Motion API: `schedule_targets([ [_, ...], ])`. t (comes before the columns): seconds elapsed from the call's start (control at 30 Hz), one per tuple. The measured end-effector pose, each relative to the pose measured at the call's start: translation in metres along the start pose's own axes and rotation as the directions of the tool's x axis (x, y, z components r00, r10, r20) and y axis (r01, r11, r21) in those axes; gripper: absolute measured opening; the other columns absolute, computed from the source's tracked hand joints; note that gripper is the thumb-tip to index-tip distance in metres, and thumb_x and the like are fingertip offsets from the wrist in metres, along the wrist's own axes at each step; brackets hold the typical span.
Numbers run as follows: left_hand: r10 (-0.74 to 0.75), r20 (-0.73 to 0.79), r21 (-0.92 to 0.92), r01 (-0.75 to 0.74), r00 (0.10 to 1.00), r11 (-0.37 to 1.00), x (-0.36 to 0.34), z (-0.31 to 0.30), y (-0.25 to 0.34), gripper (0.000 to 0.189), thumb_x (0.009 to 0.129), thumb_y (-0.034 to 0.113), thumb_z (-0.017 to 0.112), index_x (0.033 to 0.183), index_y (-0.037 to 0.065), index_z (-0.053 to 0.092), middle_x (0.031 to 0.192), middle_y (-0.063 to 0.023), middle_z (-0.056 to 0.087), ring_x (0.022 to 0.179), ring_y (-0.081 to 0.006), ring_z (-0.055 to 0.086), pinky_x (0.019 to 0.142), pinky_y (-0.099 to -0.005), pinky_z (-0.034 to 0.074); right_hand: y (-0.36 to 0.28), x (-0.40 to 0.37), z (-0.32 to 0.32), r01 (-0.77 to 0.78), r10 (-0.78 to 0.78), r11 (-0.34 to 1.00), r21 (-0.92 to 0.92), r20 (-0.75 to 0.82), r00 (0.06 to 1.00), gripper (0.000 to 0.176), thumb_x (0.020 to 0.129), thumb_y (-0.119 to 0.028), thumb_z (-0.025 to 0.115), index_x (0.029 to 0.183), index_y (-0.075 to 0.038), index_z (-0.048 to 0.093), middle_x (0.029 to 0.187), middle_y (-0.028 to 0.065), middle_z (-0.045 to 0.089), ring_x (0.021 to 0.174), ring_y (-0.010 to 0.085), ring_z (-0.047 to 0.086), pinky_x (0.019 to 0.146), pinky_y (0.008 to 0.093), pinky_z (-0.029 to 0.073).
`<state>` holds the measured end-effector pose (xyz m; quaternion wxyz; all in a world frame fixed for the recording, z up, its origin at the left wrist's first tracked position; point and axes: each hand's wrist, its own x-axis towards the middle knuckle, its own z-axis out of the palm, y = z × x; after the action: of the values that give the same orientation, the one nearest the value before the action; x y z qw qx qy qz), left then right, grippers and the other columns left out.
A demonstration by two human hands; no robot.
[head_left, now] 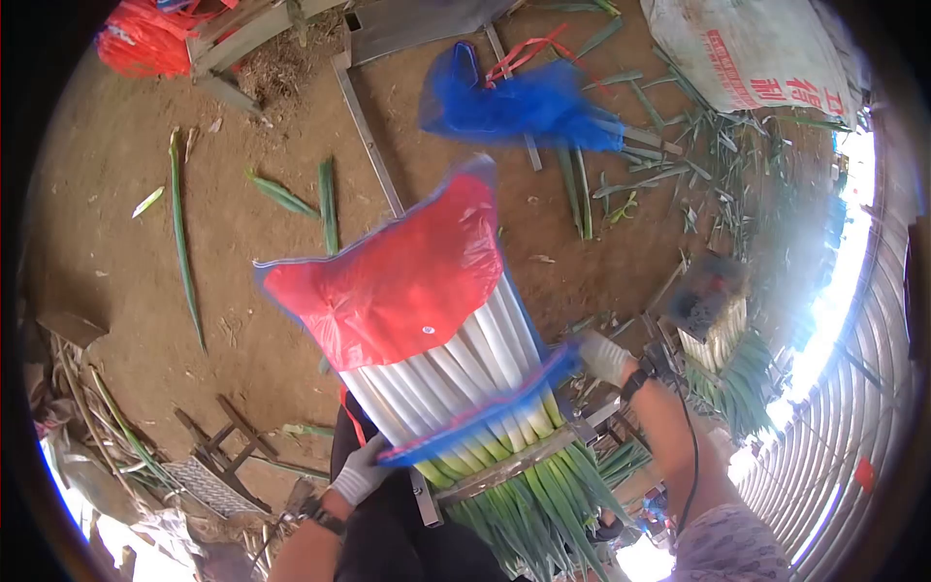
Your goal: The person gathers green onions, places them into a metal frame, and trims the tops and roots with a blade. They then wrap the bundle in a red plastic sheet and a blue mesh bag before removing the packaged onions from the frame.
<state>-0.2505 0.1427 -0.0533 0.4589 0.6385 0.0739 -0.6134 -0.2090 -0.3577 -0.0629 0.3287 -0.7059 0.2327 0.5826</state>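
Note:
A row of leeks [456, 373] lies across a metal frame [504, 468] in front of me, white stalks pointing away and green leaves [538, 514] hanging toward me. A clear plastic bag [402, 286] with a red panel and blue edges is drawn over the stalks, its mouth sitting just short of the leaves. At the mouth's left corner, my gloved left hand [361, 472] is closed on the blue edge. The opposite corner is pinched in my gloved right hand [603, 359], which is slightly blurred.
Beyond the frame, blue bags [524, 102] lie over a bar. A white printed sack [747, 58] is at the upper right, near scattered leaf scraps. Another leek bundle [722, 354] stands right. Red plastic [145, 44] lies upper left, and a small metal stand [218, 475] lower left.

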Motion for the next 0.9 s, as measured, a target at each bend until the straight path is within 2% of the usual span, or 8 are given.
schedule_targets([
  [0.03,0.058,0.074,-0.186,-0.043,0.996,0.982,-0.009,-0.007,-0.013,0.051,0.084,-0.002,0.065,0.133,0.005,0.052,0.11,-0.0142,0.069,0.097,-0.0286,0.068,0.085,-0.0384,0.054,0.05,-0.003,-0.01,0.391,-0.38,0.892,-0.225,0.092,0.92,0.026,0.094,-0.021,0.057,0.116,-0.008,0.065,0.104,0.0127,0.07,0.099,0.0249,0.065,0.089,0.0354,0.051],
  [0.13,0.162,0.088,-0.824,-0.02,0.983,0.566,-0.013,-0.03,-0.037,0.054,0.084,-0.004,0.064,0.134,0.007,0.049,0.105,-0.0114,0.067,0.09,-0.0256,0.067,0.08,-0.0381,0.055,0.025,-0.017,-0.069,0.168,-0.171,0.92,-0.354,0.022,0.985,0.035,0.089,-0.032,0.062,0.115,-0.01,0.066,0.106,0.0155,0.069,0.103,0.0318,0.065,0.089,0.0405,0.051],
  [0.23,-0.248,-0.292,-0.783,-0.082,0.924,0.616,-0.025,-0.075,-0.067,0.038,0.09,0.004,0.062,0.127,0.006,0.054,0.093,-0.0081,0.065,0.079,-0.0182,0.063,0.069,-0.0321,0.053,-0.046,0.024,-0.122,-0.422,0.103,0.599,-0.681,-0.457,0.883,0.041,0.084,-0.037,0.065,0.114,-0.009,0.066,0.115,0.0182,0.066,0.104,0.0379,0.063,0.089,0.0443,0.05],
  [0.3,-0.402,-0.368,-0.851,-0.129,0.838,0.51,-0.039,-0.1,-0.06,0.034,0.093,0.011,0.063,0.126,0.006,0.055,0.087,-0.0067,0.063,0.073,-0.015,0.061,0.063,-0.029,0.051,-0.082,0.075,-0.136,0.007,-0.239,0.945,-0.326,-0.677,0.696,0.04,0.087,-0.027,0.063,0.121,-0.005,0.061,0.123,0.0199,0.062,0.112,0.0379,0.059,0.095,0.0414,0.047],
  [0.43,-0.632,-0.319,-0.891,0.005,0.706,0.454,-0.08,-0.098,-0.117,0.027,0.096,0.019,0.06,0.12,0.007,0.057,0.075,-0.0064,0.063,0.063,-0.0163,0.06,0.052,-0.0282,0.047,-0.203,0.164,-0.132,0.507,-0.511,0.816,-0.28,-0.759,0.403,0.059,0.084,-0.019,0.065,0.139,-0.005,0.046,0.141,0.0221,0.05,0.13,0.038,0.048,0.106,0.041,0.041],
  [0.6,-0.705,-0.282,-0.832,0.2,0.651,0.518,-0.143,-0.06,-0.128,0.027,0.096,0.019,0.059,0.12,0.006,0.06,0.078,-0.0082,0.067,0.061,-0.0178,0.063,0.051,-0.03,0.049,-0.236,0.275,-0.135,0.256,-0.493,0.865,-0.431,-0.824,0.279,0.086,0.076,-0.027,0.074,0.149,-0.011,0.03,0.135,0.0282,0.052,0.124,0.0442,0.051,0.101,0.0445,0.046],
  [0.73,-0.767,-0.24,-0.863,0.232,0.595,0.45,-0.157,-0.038,-0.126,0.025,0.096,0.017,0.059,0.118,0.006,0.062,0.076,-0.0072,0.067,0.061,-0.0176,0.064,0.051,-0.0293,0.05,-0.243,0.255,-0.148,0.111,-0.255,0.963,-0.247,-0.692,0.675,0.08,0.078,-0.034,0.074,0.145,-0.01,0.038,0.115,0.0262,0.065,0.105,0.0451,0.062,0.094,0.0446,0.049],
  [0.9,-0.668,-0.336,-0.759,0.229,0.664,0.61,-0.133,-0.047,-0.133,0.02,0.097,0.017,0.057,0.113,0.006,0.064,0.078,-0.0047,0.066,0.063,-0.0161,0.062,0.056,-0.0302,0.051,-0.221,0.177,-0.179,0.224,-0.33,0.944,-0.243,-0.694,0.639,0.043,0.088,-0.03,0.068,0.124,-0.007,0.063,0.105,0.0216,0.069,0.101,0.0396,0.065,0.088,0.041,0.051],
])
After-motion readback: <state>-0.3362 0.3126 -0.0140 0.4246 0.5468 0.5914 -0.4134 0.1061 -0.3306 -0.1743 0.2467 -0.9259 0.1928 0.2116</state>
